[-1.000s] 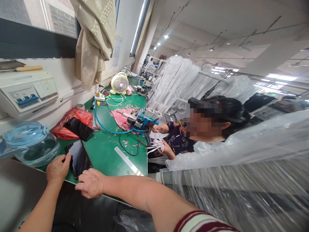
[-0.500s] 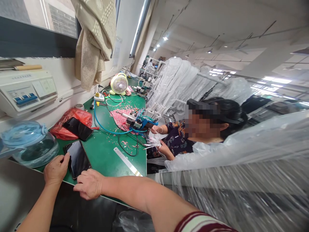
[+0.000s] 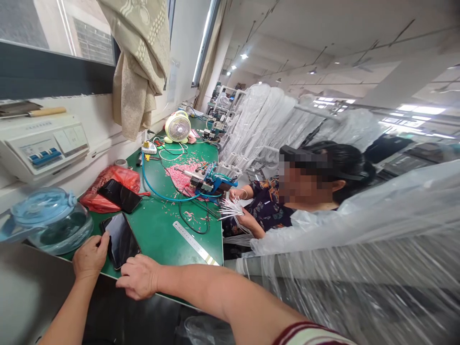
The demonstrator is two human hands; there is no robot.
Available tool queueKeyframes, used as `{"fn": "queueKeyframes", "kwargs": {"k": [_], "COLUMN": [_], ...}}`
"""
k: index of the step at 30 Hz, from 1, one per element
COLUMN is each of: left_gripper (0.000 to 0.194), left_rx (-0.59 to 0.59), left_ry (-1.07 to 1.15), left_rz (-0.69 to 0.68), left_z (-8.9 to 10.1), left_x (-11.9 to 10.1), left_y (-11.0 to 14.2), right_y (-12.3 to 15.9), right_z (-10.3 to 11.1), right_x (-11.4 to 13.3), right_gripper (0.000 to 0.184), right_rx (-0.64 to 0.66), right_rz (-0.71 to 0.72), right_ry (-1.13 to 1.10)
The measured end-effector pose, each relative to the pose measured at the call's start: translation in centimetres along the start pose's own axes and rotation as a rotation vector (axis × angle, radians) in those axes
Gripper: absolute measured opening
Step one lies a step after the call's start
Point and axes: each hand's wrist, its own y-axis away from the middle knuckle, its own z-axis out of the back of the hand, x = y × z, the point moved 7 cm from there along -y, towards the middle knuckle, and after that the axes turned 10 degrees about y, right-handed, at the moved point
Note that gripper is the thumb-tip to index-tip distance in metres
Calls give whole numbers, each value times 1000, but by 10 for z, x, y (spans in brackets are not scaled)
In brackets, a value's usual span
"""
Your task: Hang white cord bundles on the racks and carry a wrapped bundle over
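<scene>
A black phone (image 3: pixel 121 240) lies screen up on the near corner of the green bench (image 3: pixel 160 230). My left hand (image 3: pixel 89 257) rests at the phone's left edge, fingers touching its side. At the phone's near end lies my right hand (image 3: pixel 138 276), fingers curled on the bench edge and touching it. Neither hand lifts the phone. Whether the fingers actually grip its sides I cannot tell.
A second black phone (image 3: pixel 120 195) lies on a red bag (image 3: pixel 108 184). A clear lidded jug (image 3: pixel 48 220) stands left. A steel ruler (image 3: pixel 195 243), blue hose, small blue machine (image 3: pixel 212 178) and fan (image 3: pixel 178 127) occupy the bench. A seated co-worker (image 3: pixel 287 201) holds white wires (image 3: pixel 232 209).
My hands stay at the phone. The view has shifted slightly, so everything sits a little lower and to the right. The co-worker's wire bundle has risen toward the machine.
</scene>
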Motion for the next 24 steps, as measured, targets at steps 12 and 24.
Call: {"fn": "queueKeyframes", "kwargs": {"k": [12,24], "left_gripper": [43,49], "left_rx": [-36,64], "left_ry": [61,719], "left_rz": [1,304], "left_z": [2,38], "left_x": [-1,-23], "left_y": [3,78], "right_y": [1,-3], "right_z": [5,-6], "right_x": [1,5], "right_gripper": [28,25], "right_rx": [47,-59], "right_rz": [-11,-3], "right_ry": [4,40]}}
